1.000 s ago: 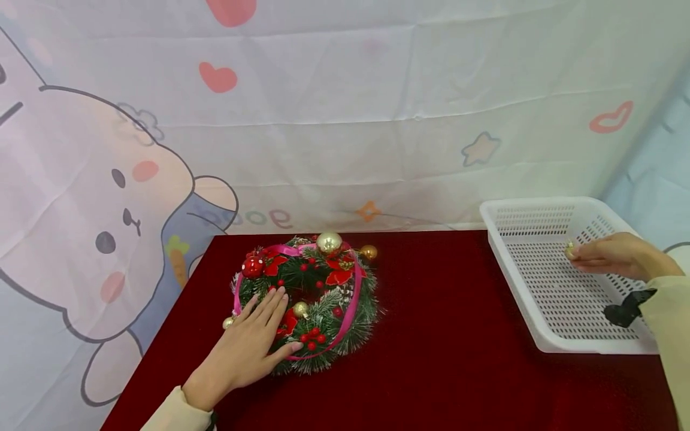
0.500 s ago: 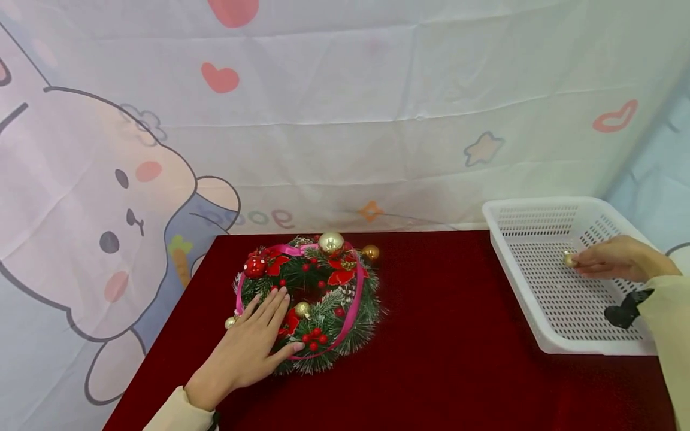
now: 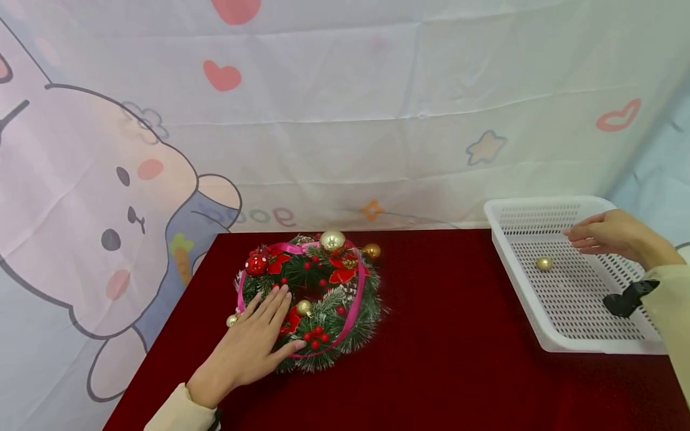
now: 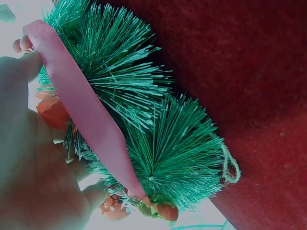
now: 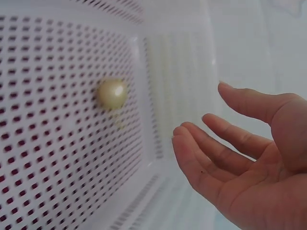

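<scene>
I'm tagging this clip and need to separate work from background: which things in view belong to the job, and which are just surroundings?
Likely part of the job:
- decorated wreath, left hand resting on it
- white basket, right hand over it, holding nothing
- gold ball, lying in the basket

Likely just surroundings:
- red cloth
- printed backdrop

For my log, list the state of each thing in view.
Wreath, lying flat, decorated.
Pink ribbon, lying along the wreath.
White basket, upright, open-topped.
Gold ball, loose inside the basket.
Left hand, resting on the wreath.
Right hand, holding nothing, over the basket.
Red cloth, spread flat.
Backdrop, creased.
</scene>
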{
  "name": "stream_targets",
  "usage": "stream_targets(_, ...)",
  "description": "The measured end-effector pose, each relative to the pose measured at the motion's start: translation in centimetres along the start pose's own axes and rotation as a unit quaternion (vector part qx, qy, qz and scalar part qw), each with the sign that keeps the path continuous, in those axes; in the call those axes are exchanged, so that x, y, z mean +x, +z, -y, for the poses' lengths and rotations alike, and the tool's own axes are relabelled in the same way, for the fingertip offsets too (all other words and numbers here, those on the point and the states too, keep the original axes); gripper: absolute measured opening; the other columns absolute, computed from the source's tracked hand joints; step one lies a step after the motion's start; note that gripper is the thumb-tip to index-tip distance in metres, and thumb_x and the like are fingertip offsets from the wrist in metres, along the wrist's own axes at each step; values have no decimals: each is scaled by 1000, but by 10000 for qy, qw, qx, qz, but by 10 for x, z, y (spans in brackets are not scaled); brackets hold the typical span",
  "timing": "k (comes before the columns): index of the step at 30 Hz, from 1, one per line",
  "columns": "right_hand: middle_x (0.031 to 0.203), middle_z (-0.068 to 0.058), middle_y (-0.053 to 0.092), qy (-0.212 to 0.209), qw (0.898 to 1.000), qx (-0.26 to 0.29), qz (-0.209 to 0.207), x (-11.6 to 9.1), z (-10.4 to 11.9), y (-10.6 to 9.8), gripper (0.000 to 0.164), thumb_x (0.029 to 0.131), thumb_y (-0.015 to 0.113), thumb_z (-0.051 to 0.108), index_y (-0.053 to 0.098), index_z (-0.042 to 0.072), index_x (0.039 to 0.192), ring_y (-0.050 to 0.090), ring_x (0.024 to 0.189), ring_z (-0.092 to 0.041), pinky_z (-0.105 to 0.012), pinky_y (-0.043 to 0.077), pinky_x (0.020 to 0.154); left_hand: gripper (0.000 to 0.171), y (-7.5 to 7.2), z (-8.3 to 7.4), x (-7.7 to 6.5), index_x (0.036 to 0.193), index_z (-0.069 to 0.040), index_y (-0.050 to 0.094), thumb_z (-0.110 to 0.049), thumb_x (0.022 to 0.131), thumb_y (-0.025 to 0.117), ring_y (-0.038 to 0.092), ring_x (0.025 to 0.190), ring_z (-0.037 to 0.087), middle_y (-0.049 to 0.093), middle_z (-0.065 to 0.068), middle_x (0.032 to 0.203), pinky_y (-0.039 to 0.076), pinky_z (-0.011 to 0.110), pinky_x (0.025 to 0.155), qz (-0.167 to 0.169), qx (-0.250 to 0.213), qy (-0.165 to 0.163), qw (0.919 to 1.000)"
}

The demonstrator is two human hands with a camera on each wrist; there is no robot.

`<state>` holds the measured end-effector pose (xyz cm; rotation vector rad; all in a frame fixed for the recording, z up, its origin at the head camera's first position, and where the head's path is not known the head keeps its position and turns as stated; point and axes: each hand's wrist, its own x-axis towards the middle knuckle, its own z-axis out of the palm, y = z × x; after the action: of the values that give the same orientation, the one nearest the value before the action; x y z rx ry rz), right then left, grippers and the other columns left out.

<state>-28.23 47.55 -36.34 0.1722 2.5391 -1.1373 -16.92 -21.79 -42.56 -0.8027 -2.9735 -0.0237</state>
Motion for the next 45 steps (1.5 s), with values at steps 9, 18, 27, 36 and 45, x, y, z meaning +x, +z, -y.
stream_targets(9, 140, -26, 67, -607, 9971, -439, -116, -7, 40, 12, 75, 110, 57, 38, 38, -22, 150, 67, 90, 12, -22, 64, 85, 93, 1, 1, 0, 165, -4, 31, -70, 102, 48, 26, 163, 31, 23, 12, 176, 23, 57, 133, -4, 0, 32, 10000)
stream_targets(18, 146, -22, 64, -963, 9928, -657, -259, -9, 81, 29, 70, 107, 61, 42, 50, -11, 150, 74, 94, 5, -27, 62, 92, 92, 1, 0, 2, 165, -3, 32, -70, 103, 47, 27, 163, 32, 26, 14, 175, 24, 58, 133, -26, 23, 67, 10000)
stream_targets(27, 127, -1, 74, -1372, 9904, -12, -174, -2, 119, 52, 59, 104, 69, 32, 57, -9, 144, 77, 96, -4, -27, 64, 91, 92, 0, 0, 0, 164, -2, 34, -69, 103, 47, 28, 163, 32, 27, 15, 174, 24, 58, 132, -67, -2, 75, 9999)
stream_targets(36, 121, 0, 76, -1620, 9864, 276, -37, -2, 155, 78, 49, 105, 67, 21, 58, -10, 142, 73, 96, 1, -24, 64, 87, 93, 0, 1, 2, 165, -3, 30, -70, 103, 47, 25, 164, 31, 23, 13, 176, 21, 57, 134, 47, -13, 10, 10000)
stream_targets(45, 132, -15, 74, -1810, 9833, 152, 111, -8, 184, 105, 45, 102, 70, 24, 65, -4, 138, 74, 97, -3, -25, 64, 89, 93, 0, 0, 0, 166, -4, 29, -70, 103, 47, 25, 164, 31, 23, 12, 176, 22, 56, 134, 39, 12, -8, 10000)
